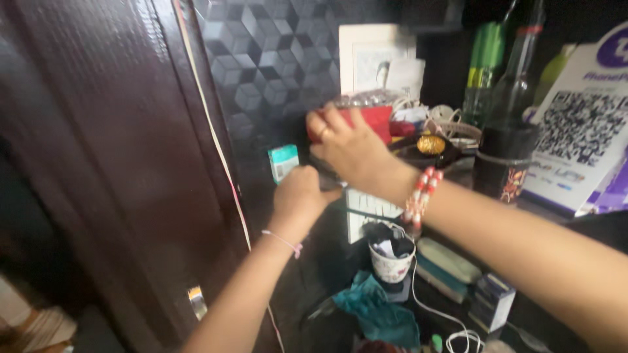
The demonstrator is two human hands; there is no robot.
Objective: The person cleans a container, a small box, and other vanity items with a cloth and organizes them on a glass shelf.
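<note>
The right hand [350,147] lay with its fingers curled over the near side of a red container [373,117] with a clear lid, grasping it. Just below and left of the container, the left hand [301,193] was clenched; whether it gripped anything I cannot tell. A small teal box [282,161] stood left of the container, a white cup [391,261] well below it.
</note>
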